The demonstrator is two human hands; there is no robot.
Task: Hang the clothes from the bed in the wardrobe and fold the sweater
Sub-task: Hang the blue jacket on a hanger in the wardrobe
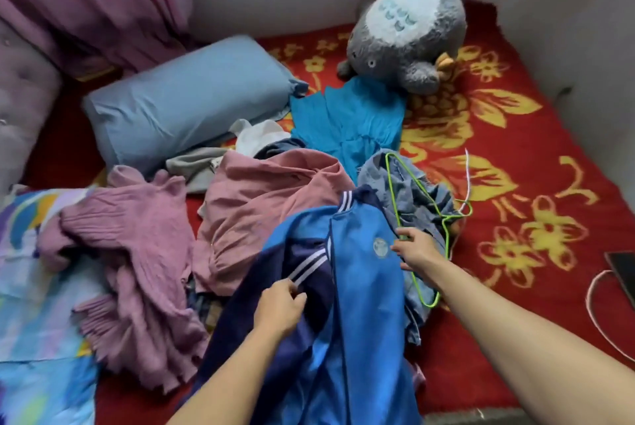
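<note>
A: Head view. Which way does the blue jacket [360, 287] run?

B: Long axis near to far. Striped collar end points away toward the plush toy [405, 36]; the lower body drops off the bottom of the frame. It lies on top of the clothes pile, mid-bed.

A: Looks?

B: Bright blue front, navy panels, white stripes at the rib, round pale badge on the chest. Rumpled, partly opened.

A: Hands?

B: Left hand [280, 308]: fingers curled, pinching the navy striped trim. Right hand [417, 247]: fingers closed round the wire of the green hanger [395, 191], thumb touching the jacket by the badge. The hanger lies on a grey-blue garment [415, 194], hook pointing right.

A: Surroundings?

B: Mauve sweater [137, 253] heaped to the left, a pink garment [261, 205] between it and the jacket, a teal garment [347, 122] beyond. Pillow [185, 98] far left. Right of the pile, the red blanket [515, 184] lies bare up to the wall; a pale hanger [589, 304] sits near the right edge.
</note>
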